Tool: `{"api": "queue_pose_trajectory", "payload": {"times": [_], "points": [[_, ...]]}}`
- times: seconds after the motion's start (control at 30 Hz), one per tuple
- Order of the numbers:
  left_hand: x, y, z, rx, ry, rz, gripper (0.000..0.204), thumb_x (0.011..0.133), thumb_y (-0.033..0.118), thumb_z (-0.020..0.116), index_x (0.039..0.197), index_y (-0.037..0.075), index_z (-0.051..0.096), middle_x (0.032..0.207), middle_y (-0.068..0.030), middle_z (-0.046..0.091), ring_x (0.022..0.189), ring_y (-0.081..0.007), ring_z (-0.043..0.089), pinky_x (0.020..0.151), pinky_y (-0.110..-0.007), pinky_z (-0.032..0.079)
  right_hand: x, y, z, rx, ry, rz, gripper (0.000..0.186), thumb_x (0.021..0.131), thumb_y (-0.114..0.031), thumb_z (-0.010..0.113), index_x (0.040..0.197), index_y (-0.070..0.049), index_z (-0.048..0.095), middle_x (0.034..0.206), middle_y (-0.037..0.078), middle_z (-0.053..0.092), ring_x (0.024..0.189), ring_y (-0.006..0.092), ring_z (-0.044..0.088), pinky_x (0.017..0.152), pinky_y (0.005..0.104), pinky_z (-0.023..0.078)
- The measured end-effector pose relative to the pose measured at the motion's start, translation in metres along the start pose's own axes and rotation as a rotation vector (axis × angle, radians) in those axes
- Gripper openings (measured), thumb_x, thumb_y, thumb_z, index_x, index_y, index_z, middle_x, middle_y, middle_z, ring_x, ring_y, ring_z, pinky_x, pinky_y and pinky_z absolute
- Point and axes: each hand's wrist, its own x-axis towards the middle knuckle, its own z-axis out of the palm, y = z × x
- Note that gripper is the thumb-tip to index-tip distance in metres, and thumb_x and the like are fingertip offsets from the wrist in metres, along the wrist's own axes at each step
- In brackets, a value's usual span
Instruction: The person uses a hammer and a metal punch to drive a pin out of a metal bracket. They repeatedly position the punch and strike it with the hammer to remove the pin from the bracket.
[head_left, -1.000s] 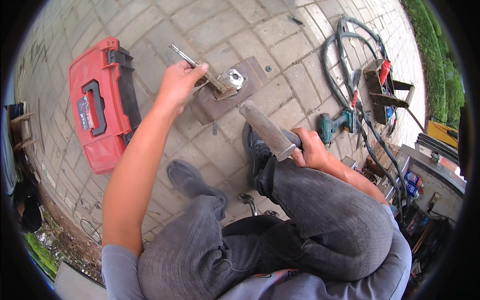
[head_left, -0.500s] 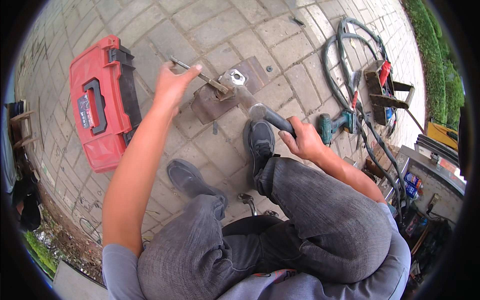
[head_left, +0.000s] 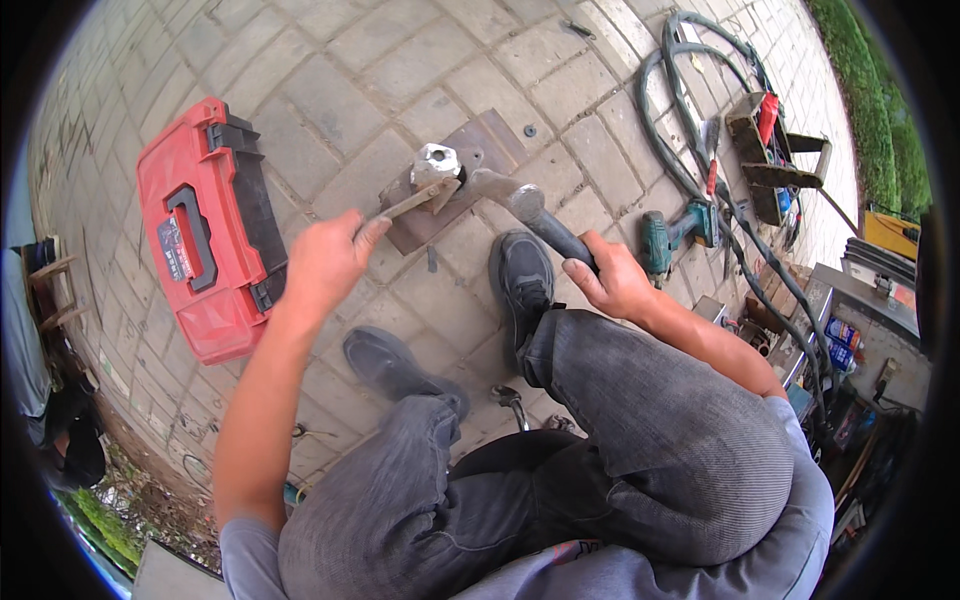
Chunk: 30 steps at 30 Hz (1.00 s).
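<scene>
– Any change just now?
– Yes: swung the outer end of the metal bar [head_left: 412, 203] from upper left to lower left, with the left hand [head_left: 325, 260] closed around it. Probably, a new working angle.
– And with the right hand [head_left: 612, 278]?
– Closed around the hammer [head_left: 555, 232], with its head just beside the bar; impossible to tell about contact.
– Long axis of the bar?
– Up rightward, toward the metal fitting [head_left: 435, 168], over the brown plate [head_left: 495, 135].
</scene>
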Motion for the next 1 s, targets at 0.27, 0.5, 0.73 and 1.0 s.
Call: {"api": "queue_pose_trajectory", "payload": {"times": [0.27, 0.5, 0.73, 1.0], "points": [[-0.039, 0.025, 0.064, -0.298, 0.058, -0.260, 0.059, 0.098, 0.050, 0.040, 0.080, -0.004, 0.055, 0.069, -0.0282, 0.053, 0.068, -0.0473, 0.052, 0.062, -0.047, 0.043, -0.006, -0.007, 0.012, 0.110, 0.048, 0.027, 0.040, 0.092, -0.038, 0.055, 0.092, 0.003, 0.052, 0.065, 0.023, 0.057, 0.061, 0.0401, 0.059, 0.057, 0.0454, 0.045], [-0.030, 0.047, 0.076, -0.390, 0.001, -0.314, 0.063, 0.098, 0.051, 0.034, 0.084, -0.004, 0.060, 0.078, -0.0302, 0.060, 0.078, -0.0498, 0.056, 0.070, -0.053, 0.044, 0.001, -0.011, 0.019, 0.099, 0.006, 0.066, 0.044, 0.093, -0.042, 0.054, 0.091, 0.002, 0.053, 0.065, 0.021, 0.057, 0.061, 0.0361, 0.059, 0.059, 0.0440, 0.045], [-0.033, 0.055, 0.084, -0.554, 0.023, -0.358, 0.070, 0.098, 0.055, 0.029, 0.083, -0.006, 0.059, 0.079, -0.0317, 0.059, 0.082, -0.0502, 0.056, 0.073, -0.050, 0.044, -0.003, -0.016, 0.017, 0.309, 0.053, 0.042, 0.048, 0.095, -0.044, 0.051, 0.087, 0.003, 0.051, 0.065, 0.020, 0.054, 0.059, 0.0296, 0.054, 0.059, 0.0432, 0.044], [-0.032, 0.059, 0.089, -0.556, -0.001, -0.419, 0.076, 0.097, 0.057, 0.027, 0.073, -0.009, 0.055, 0.069, -0.0319, 0.054, 0.071, -0.0494, 0.053, 0.068, -0.050, 0.043, 0.014, -0.027, 0.016, 0.185, -0.025, 0.117, 0.047, 0.095, -0.044, 0.050, 0.086, 0.003, 0.050, 0.065, 0.020, 0.053, 0.059, 0.0284, 0.054, 0.058, 0.0430, 0.044]]}}
